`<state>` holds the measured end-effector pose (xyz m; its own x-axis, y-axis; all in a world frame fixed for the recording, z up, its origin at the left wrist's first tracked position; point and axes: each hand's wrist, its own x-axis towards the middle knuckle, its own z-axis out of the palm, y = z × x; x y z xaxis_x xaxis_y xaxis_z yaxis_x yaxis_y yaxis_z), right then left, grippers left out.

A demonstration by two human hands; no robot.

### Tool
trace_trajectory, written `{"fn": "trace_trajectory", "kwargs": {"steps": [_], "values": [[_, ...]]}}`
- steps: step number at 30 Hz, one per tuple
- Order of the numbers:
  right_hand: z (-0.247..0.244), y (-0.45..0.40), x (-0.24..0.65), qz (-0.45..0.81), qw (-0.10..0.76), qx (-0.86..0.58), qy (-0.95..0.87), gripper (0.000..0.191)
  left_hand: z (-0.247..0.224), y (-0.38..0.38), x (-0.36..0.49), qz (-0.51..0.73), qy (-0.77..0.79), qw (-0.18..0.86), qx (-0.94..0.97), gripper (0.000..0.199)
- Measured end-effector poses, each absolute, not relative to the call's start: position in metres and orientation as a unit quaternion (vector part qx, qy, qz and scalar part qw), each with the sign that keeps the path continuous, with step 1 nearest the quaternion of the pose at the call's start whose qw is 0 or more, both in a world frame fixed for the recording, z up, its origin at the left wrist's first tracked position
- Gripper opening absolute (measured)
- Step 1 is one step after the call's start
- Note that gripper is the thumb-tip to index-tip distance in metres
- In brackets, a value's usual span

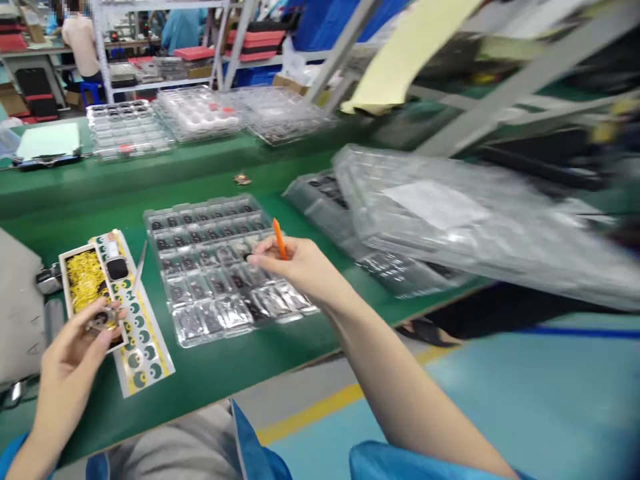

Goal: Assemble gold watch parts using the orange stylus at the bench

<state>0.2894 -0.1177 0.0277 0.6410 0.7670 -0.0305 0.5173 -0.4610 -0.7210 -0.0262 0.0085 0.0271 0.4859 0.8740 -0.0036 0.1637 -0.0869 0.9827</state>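
Note:
My left hand (75,360) pinches a small round metallic part (103,320) between thumb and fingers, above the near end of a wooden box (64,273) of yellow rings (86,277). My right hand (295,263) is closed around an orange pointed stick (279,239) that points up. A small dark piece (247,256) shows at its fingertips; its kind is too small to tell. Under that hand lies a clear plastic compartment tray (210,337), with small dark parts in its pockets. Beside the box lies a sticker sheet (140,340) with tweezers (140,263) and a black square-faced piece (117,268) on it.
Bagged trays (440,213) lie at the right, reaching past the table edge. Stacked clear trays (200,117) and a clipboard (50,143) stand on the rear ledge. A yellow paper (410,60) hangs from the slanted frame. A small copper-coloured bit (243,179) lies behind the tray.

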Motion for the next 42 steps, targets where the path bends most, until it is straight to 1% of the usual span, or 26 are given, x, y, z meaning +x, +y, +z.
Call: {"fn": "trace_trajectory", "kwargs": {"steps": [2,4,5,7,11,13,15,16,18,19,20,22,23,25,26,28,30,32,34,37,42], "values": [[0.034,-0.097,0.255,0.278,0.434,-0.743,-0.426,0.03,0.033,0.005,-0.019,0.302,0.371,0.565,0.672,0.029],[0.039,-0.077,0.219,0.394,0.48,-0.64,-0.452,0.029,0.035,0.004,-0.015,0.272,0.356,0.555,0.701,0.024],[0.042,-0.068,0.203,0.439,0.487,-0.597,-0.462,0.028,0.036,0.005,-0.013,0.259,0.351,0.55,0.712,0.024],[0.045,-0.056,0.178,0.492,0.476,-0.544,-0.485,0.024,0.036,0.007,-0.011,0.247,0.344,0.554,0.717,0.022],[0.043,-0.047,0.16,0.499,0.467,-0.518,-0.514,0.023,0.039,0.009,-0.01,0.248,0.344,0.587,0.689,0.021],[0.04,-0.05,0.16,0.451,0.487,-0.532,-0.526,0.018,0.04,0.01,-0.01,0.256,0.351,0.603,0.669,0.021],[0.036,-0.056,0.164,0.327,0.524,-0.543,-0.569,0.005,0.041,0.011,-0.01,0.258,0.361,0.631,0.636,0.02],[0.035,-0.059,0.166,0.242,0.531,-0.539,-0.608,0.01,0.041,0.011,-0.011,0.251,0.364,0.654,0.614,0.021],[0.032,-0.064,0.17,0.07,0.497,-0.515,-0.695,0.026,0.041,0.012,-0.012,0.225,0.363,0.713,0.556,0.02],[0.032,-0.066,0.172,0.004,0.46,-0.499,-0.734,0.029,0.042,0.013,-0.012,0.207,0.356,0.745,0.525,0.019],[0.031,-0.067,0.173,-0.044,0.424,-0.484,-0.764,0.03,0.042,0.013,-0.013,0.189,0.347,0.773,0.496,0.018],[0.031,-0.07,0.173,-0.081,0.385,-0.465,-0.793,0.028,0.043,0.012,-0.013,0.163,0.332,0.812,0.451,0.016],[0.032,-0.071,0.172,-0.073,0.387,-0.462,-0.794,0.027,0.043,0.011,-0.013,0.16,0.323,0.824,0.436,0.014],[0.034,-0.073,0.169,-0.026,0.425,-0.481,-0.767,0.027,0.044,0.01,-0.013,0.18,0.303,0.836,0.422,0.006],[0.035,-0.073,0.168,0.003,0.452,-0.502,-0.738,0.026,0.044,0.009,-0.013,0.197,0.29,0.837,0.421,0.01],[0.037,-0.072,0.166,0.072,0.505,-0.549,-0.662,0.021,0.042,0.008,-0.013,0.221,0.261,0.835,0.431,0.03],[0.036,-0.068,0.166,0.169,0.531,-0.581,-0.593,0.016,0.04,0.006,-0.013,0.23,0.249,0.821,0.46,0.044],[0.033,-0.064,0.168,0.278,0.533,-0.587,-0.542,0.014,0.038,0.005,-0.013,0.23,0.255,0.797,0.497,0.049],[0.029,-0.061,0.169,0.354,0.533,-0.584,-0.5,0.012,0.037,0.003,-0.012,0.227,0.268,0.773,0.529,0.051],[0.026,-0.059,0.168,0.392,0.542,-0.585,-0.458,0.014,0.037,0.0,-0.012,0.217,0.282,0.746,0.563,0.053],[0.027,-0.06,0.161,0.393,0.54,-0.588,-0.456,0.014,0.034,-0.001,-0.015,0.197,0.29,0.706,0.615,0.053]]}}
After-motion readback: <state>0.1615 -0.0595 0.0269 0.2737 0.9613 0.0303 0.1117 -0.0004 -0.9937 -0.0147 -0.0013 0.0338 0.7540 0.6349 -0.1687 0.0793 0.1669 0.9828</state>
